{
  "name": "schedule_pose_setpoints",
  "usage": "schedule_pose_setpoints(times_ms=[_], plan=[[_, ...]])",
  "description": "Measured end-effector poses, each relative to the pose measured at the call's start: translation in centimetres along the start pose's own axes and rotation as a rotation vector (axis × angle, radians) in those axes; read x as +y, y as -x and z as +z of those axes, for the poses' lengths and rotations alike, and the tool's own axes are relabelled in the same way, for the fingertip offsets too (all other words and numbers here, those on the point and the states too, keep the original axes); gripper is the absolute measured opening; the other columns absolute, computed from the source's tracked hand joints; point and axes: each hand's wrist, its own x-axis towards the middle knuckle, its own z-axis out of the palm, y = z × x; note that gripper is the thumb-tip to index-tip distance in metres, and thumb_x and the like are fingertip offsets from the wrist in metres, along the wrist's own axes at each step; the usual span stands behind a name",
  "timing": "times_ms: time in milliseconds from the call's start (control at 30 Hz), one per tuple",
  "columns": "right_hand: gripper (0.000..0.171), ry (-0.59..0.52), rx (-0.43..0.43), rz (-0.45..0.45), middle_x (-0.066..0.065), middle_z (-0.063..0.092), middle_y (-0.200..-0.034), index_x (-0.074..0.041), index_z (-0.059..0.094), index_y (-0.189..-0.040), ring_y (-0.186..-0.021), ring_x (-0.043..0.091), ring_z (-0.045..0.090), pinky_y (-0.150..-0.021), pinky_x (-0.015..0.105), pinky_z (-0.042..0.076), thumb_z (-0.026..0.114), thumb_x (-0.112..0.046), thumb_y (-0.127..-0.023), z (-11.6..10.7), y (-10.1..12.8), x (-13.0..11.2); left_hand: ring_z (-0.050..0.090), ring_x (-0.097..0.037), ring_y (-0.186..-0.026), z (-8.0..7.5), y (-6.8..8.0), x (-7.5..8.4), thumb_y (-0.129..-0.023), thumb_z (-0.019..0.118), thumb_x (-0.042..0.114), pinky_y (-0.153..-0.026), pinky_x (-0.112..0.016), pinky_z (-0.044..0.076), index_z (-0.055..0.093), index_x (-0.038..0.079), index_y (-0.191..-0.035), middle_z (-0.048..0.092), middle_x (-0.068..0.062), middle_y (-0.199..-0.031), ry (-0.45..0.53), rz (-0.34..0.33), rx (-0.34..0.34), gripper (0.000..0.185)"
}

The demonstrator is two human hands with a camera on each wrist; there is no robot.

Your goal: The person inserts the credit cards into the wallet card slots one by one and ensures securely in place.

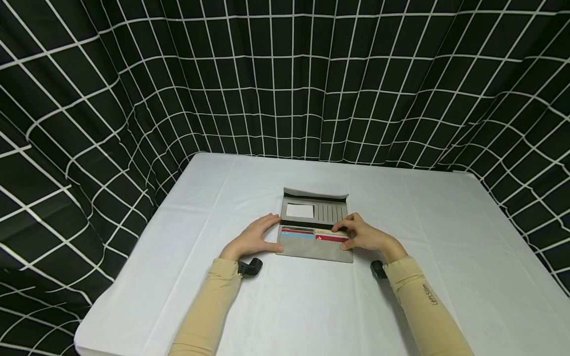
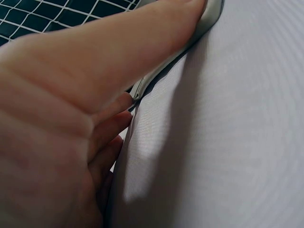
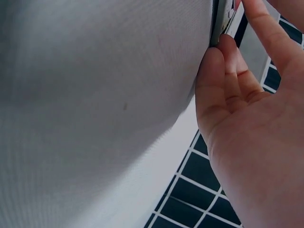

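Note:
A grey long wallet lies unfolded on the white table, with several cards in its lower half. A blue card shows in the left slots. In the right slots is a red card, with a pale yellow edge above it. My left hand rests along the wallet's left side, thumb on the lower left corner and fingers at the edge. My right hand touches the right side, forefinger bent over the yellow edge and thumb lower on the wallet, apart from the forefinger. Both wrist views show only the wallet's edge.
The wallet's upper half has a white insert, card slots and a raised flap at the far end. White cloth covers the table. A black curtain with white grid lines surrounds its back and sides.

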Motion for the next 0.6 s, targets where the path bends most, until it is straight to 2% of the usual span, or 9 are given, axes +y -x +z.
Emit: schedule_pose_setpoints(times_ms=[200,600], plan=[[0.042,0.006,0.01,0.0,0.019,0.03,-0.115,-0.004,0.058,-0.116,-0.093,0.029,0.036,-0.077,0.036,0.035,0.075,-0.014,-0.079,0.14,0.01,0.2,0.018,-0.022,-0.137,0.04,-0.03,-0.03,-0.072,0.073,0.051,-0.108,-0.048,0.016,0.036,0.014,-0.143,0.027,-0.004,-0.149,-0.002,-0.003,0.002,0.088],[0.044,0.003,0.026,-0.013,0.018,0.032,-0.114,0.0,0.056,-0.113,-0.098,0.03,0.038,-0.086,0.043,0.036,0.077,-0.014,-0.077,0.15,0.05,0.47,0.018,-0.022,-0.137,0.02,0.12,-0.02,-0.072,0.073,0.051,-0.108,-0.048,0.016,0.036,0.015,-0.144,0.027,-0.004,-0.149,0.0,0.001,0.003,0.089]])
